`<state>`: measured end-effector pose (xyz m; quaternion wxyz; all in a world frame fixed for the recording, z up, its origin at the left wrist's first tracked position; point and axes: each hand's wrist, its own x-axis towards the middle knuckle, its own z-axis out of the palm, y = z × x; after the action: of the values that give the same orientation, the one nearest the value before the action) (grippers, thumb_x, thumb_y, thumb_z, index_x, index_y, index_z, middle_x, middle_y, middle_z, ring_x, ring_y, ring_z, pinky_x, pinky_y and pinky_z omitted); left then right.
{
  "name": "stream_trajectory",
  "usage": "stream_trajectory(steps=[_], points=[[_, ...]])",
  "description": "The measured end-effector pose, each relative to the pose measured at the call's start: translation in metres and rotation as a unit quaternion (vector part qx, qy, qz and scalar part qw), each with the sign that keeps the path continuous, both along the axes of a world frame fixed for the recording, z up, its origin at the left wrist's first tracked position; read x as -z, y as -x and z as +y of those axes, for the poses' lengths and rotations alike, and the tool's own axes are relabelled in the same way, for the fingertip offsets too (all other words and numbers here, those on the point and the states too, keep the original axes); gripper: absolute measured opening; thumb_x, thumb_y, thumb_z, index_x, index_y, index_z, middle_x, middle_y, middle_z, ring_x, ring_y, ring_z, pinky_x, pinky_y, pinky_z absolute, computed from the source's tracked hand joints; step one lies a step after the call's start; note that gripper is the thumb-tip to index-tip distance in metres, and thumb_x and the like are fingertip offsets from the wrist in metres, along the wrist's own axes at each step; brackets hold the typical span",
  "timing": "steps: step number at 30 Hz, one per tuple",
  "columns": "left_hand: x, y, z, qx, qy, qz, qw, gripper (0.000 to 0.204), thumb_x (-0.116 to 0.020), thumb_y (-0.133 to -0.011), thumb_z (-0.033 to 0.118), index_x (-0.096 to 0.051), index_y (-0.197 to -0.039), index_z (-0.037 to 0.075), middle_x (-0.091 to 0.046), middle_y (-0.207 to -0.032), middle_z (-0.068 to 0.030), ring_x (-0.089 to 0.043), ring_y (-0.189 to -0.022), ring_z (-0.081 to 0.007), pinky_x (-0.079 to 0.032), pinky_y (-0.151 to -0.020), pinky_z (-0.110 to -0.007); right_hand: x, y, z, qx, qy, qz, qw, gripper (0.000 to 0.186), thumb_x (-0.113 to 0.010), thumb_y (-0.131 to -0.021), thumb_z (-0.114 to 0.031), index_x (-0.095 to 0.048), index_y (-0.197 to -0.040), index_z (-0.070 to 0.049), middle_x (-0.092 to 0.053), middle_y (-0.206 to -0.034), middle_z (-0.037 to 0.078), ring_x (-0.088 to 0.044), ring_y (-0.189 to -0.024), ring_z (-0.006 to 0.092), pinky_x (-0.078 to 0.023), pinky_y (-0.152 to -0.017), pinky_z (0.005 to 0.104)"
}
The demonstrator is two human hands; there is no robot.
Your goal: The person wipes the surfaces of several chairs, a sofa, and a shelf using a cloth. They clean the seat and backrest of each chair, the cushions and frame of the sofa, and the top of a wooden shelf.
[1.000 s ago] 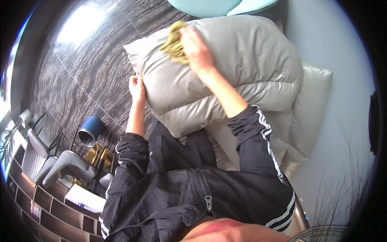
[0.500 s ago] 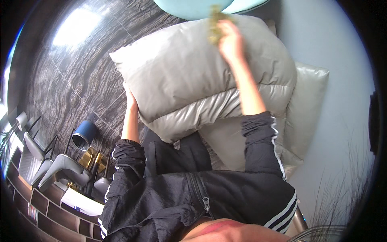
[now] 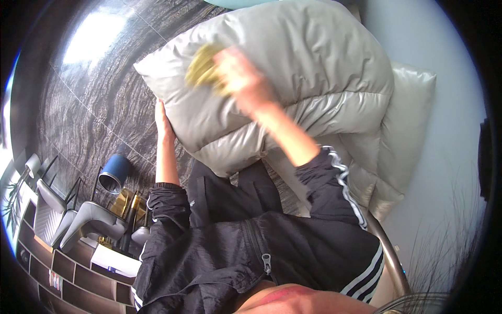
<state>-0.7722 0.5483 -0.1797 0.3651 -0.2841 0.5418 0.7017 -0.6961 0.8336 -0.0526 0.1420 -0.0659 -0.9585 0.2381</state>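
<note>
A big grey leather-like cushion (image 3: 314, 57), puffy and creased, lies in front of me as part of a grey seat. On its upper left face, my right hand (image 3: 243, 81) holds a crumpled yellow-green cloth (image 3: 204, 68) against the surface; both are smeared by motion. At the cushion's left edge, my left hand (image 3: 163, 123) grips the side, its fingers partly hidden by the cushion. Below the cushion, my dark trousers show between my two black sleeves.
Dark veined floor tiles (image 3: 99, 99) spread on the left. A blue cylindrical bin (image 3: 115, 171) stands there, near grey chairs (image 3: 94, 222) and a brown shelf (image 3: 68, 282). On the right are a grey seat side (image 3: 408, 115) and a pale wall (image 3: 444, 157). A turquoise rounded thing (image 3: 235, 3) shows at the top.
My right hand with the cloth has swept left and nearer across the cushion. My left hand stays at its left edge. The view has shifted slightly, so less of the turquoise thing shows.
</note>
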Motion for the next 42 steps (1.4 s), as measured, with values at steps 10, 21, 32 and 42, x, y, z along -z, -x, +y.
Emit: stream_trajectory(steps=[10,21,32,42], points=[[-0.016,-0.011,0.017,0.032,0.030,-0.027,0.999,0.088,-0.040,-0.094,0.074,-0.040,-0.151,0.007,-0.051,-0.147,-0.0124,-0.051,-0.129,-0.0265,-0.038,-0.110,-0.041,-0.029,-0.098,0.265,0.273,-0.190,0.049,0.942,0.034,-0.052,-0.086,0.005,-0.072,-0.113,0.000,-0.065,-0.131,0.015,-0.064,-0.120,0.0294,-0.049,-0.104,0.0366],[-0.008,-0.007,-0.010,0.013,-0.025,-0.123,0.992,0.081,-0.040,-0.097,0.068,-0.041,-0.150,0.006,-0.053,-0.144,-0.0136,-0.053,-0.127,-0.0293,-0.044,-0.107,-0.041,0.029,-0.062,-0.164,-0.045,0.247,0.092,0.964,0.025,-0.068,-0.088,-0.008,-0.072,-0.112,0.001,-0.072,-0.114,0.016,-0.068,-0.112,0.0264,-0.054,-0.101,0.0371],[-0.059,-0.020,0.016,0.194,0.382,0.460,0.778,0.068,-0.052,-0.100,0.034,-0.029,-0.155,0.002,-0.025,-0.161,-0.0230,-0.021,-0.151,-0.0361,-0.018,-0.121,-0.052,-0.002,-0.115,0.159,0.002,-0.231,0.066,0.971,0.028,-0.068,-0.086,-0.007,-0.071,-0.114,-0.006,-0.070,-0.121,0.008,-0.065,-0.117,0.0224,-0.053,-0.103,0.0333],[-0.133,-0.009,0.232,0.459,0.259,0.746,0.407,0.063,-0.061,-0.094,0.036,-0.040,-0.153,0.033,-0.031,-0.162,-0.0090,-0.022,-0.151,-0.0378,-0.016,-0.119,-0.063,-0.028,-0.194,0.262,0.346,-0.234,0.176,0.891,0.041,-0.058,-0.081,0.007,-0.073,-0.115,-0.011,-0.065,-0.130,0.008,-0.061,-0.122,0.0283,-0.048,-0.105,0.0365]])
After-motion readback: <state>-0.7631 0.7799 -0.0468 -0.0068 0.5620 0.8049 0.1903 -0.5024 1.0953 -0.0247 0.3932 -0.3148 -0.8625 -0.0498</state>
